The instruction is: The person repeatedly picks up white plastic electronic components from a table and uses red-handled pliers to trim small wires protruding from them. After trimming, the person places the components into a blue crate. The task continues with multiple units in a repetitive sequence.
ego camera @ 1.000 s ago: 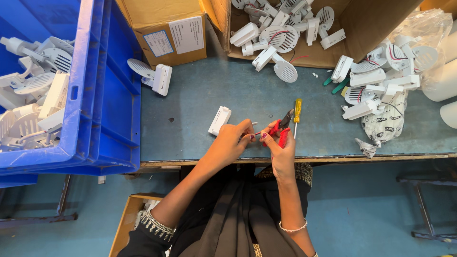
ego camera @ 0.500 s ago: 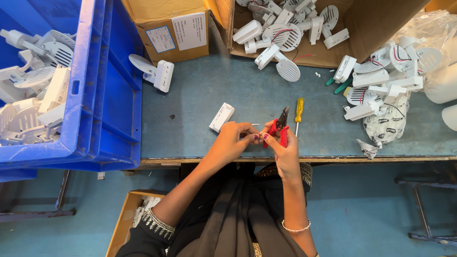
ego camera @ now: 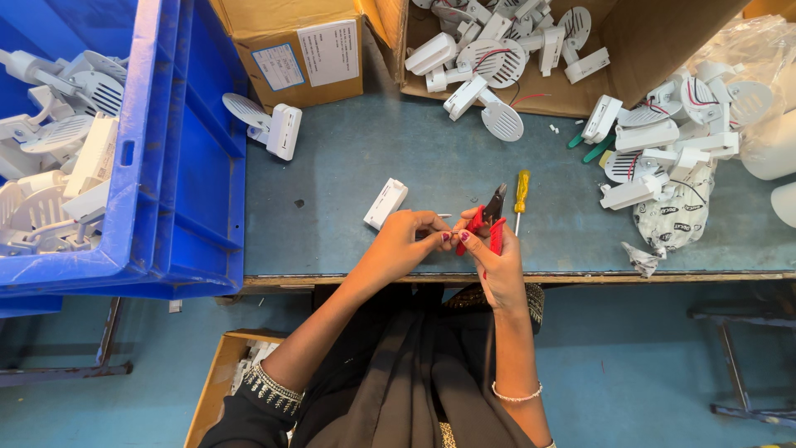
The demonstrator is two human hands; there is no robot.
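Right hand [ego camera: 496,259] has a closed grip on red-handled cutters [ego camera: 485,217]. Left hand [ego camera: 412,241] pinches a thin wire [ego camera: 445,216] just left of the cutters, above the surface [ego camera: 348,174] edge. Cut not visibly done; white block [ego camera: 385,203] lies untouched nearby.

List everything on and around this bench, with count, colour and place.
Cutting pliers: one, red handles, in the right hand.
Screwdriver: one, yellow handle, on the bench beside the pliers.
Small white block: one, bench, left of the hands.
White fan-like unit: one, alone near the crate.
Blue crate: one, left, holding white units.
Cardboard boxes: two on the bench at the top, the right one holding units.
Loose units pile: many, white, right.
Left hand: fingertips meeting the right's.
Right hand: grip on pliers.
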